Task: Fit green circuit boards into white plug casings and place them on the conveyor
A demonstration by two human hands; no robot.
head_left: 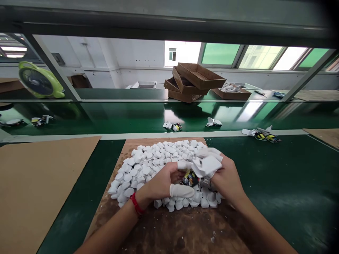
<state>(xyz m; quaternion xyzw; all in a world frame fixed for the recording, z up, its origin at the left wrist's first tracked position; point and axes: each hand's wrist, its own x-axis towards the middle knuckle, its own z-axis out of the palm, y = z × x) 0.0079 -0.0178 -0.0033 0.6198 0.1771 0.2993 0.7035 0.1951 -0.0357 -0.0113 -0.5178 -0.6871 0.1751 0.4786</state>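
Finger cots cover several fingers of both hands. My left hand [169, 178] is closed around a small circuit board [191, 178] with black and yellow parts, a red band on its wrist. Close by, my right hand [225, 174] grips a white plastic housing [206, 165], slightly blurred, just above the board. Whether the housing and board are joined cannot be made out. Beneath both hands a heap of small white plastic pieces [148, 165] covers much of a brown wooden board [169, 233].
Circuit boards with white parts [173, 126] lie on the green belt [119, 116] beyond a pale rail. More boards [265, 134] sit at right. Cardboard [47, 176] lies at left. Stacked brown trays [196, 81] and a green fan [39, 81] stand behind.
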